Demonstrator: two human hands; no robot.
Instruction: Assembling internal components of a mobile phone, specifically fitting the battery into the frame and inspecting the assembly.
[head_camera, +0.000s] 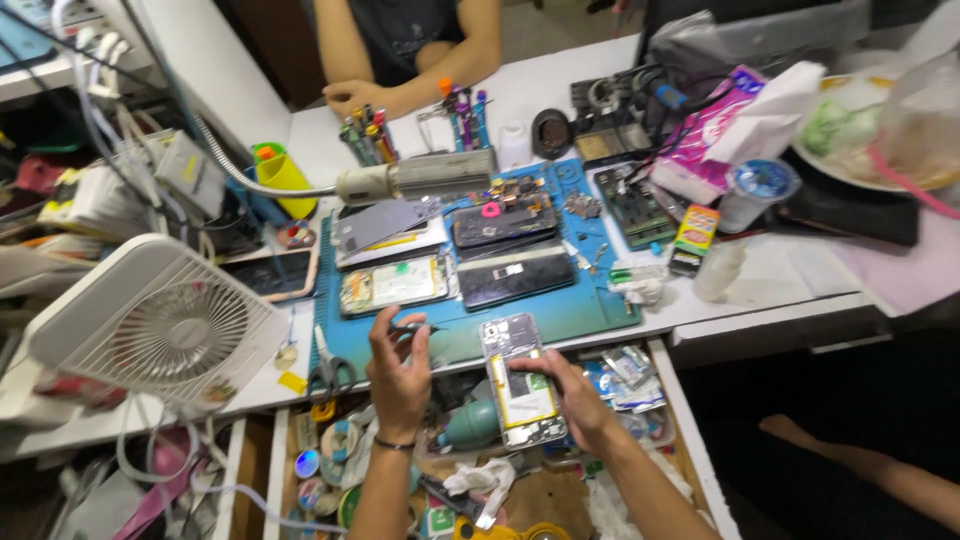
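Right hand (575, 395) steadies an opened phone (520, 385) over the drawer (690, 430) while the left hand (400, 365) pinches tweezers (415, 328), apparently mid-repair; a careful, precise reach into the phone seems due.

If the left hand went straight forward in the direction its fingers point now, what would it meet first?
The left hand holds a small dark tool and points away from the person, over the blue work mat. Probably it would first meet the opened phone lying on that mat, though depth is hard to judge.
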